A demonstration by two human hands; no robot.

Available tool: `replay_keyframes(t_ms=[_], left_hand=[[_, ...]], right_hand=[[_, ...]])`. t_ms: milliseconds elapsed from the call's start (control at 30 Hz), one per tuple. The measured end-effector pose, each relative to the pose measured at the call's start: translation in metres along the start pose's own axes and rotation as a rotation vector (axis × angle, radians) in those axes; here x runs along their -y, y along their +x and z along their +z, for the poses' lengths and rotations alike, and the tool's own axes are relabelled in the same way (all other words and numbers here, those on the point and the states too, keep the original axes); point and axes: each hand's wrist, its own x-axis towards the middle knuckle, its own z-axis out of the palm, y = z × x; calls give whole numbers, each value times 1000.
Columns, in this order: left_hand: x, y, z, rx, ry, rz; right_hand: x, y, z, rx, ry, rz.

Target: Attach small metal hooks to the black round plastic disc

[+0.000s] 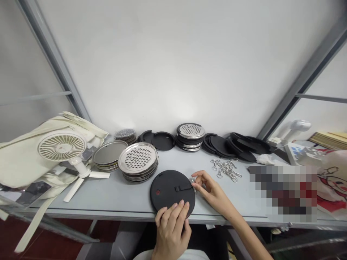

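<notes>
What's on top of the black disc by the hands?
The left hand rests on the near part of the black disc; a red spot shows beyond. The surface beneath its fingers can't be seen.

No readable text or numbers.
A cartoon print shows on the plastic bag at the right edge; markings on the blue-and-white item near it are too small to make out.
</notes>
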Motion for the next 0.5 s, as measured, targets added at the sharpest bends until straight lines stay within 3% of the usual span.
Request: replay_keyframes(t_ms=[233,500], left_hand=[[1,-2,1,-1,-6,4],[-1,-2,2,-24,26,-7]], right_hand=[[7,1,-2,80,-23,32],[6,1,-1,80,-118,21]])
